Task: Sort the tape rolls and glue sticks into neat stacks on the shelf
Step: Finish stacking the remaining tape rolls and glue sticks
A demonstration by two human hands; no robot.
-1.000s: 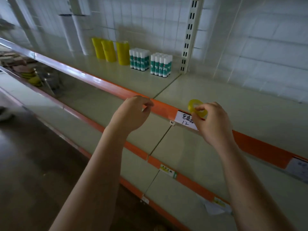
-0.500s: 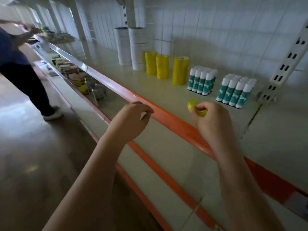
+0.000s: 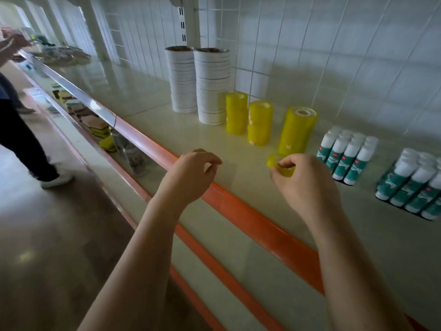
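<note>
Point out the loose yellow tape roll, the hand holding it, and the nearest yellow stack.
yellow tape roll (image 3: pixel 274 160), head view, exposed left rim.
right hand (image 3: pixel 307 185), head view, back of hand.
yellow stack (image 3: pixel 297 130), head view, side wall, midway up.

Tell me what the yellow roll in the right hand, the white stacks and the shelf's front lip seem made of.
Yellow roll, pinched by the right hand: likely glossy translucent plastic tape; light passes through it. White stacks: probably matte paper-faced tape rolls with darker cores on top; hard to confirm. Front lip: smooth orange strip with a soft sheen, plastic or painted metal.
</note>
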